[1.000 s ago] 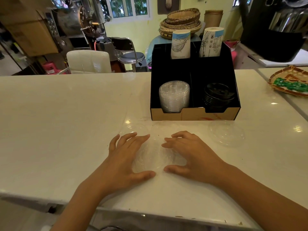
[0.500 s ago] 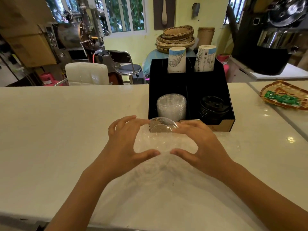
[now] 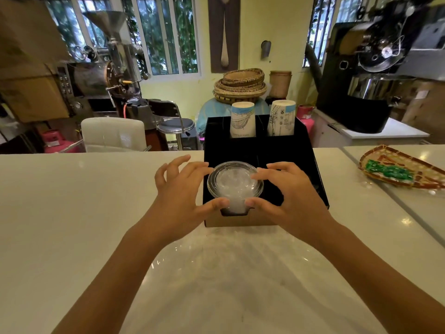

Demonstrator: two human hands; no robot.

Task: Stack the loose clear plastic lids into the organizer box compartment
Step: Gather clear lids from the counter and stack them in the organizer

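A black organizer box [image 3: 310, 165] with a brown cardboard front stands on the white counter [image 3: 72, 213]. Over its front left compartment sits a stack of clear plastic lids [image 3: 234, 183]. My left hand [image 3: 183, 198] grips the stack's left rim with thumb and fingers. On the right rim my right hand [image 3: 291, 196] does the same. The lower lids in the compartment are mostly hidden behind my thumbs. My right hand covers the front right compartment.
Two paper cup stacks [image 3: 243, 119] stand upside down in the box's rear compartments. A woven tray [image 3: 404, 169] with a green item lies on the counter at the right. A chair [image 3: 113, 133] and coffee machines stand beyond the counter's far edge.
Both hands gathered the clear lids from the counter near me, lifted them and carried them forward over the box's front left compartment. The camera view tilted up.
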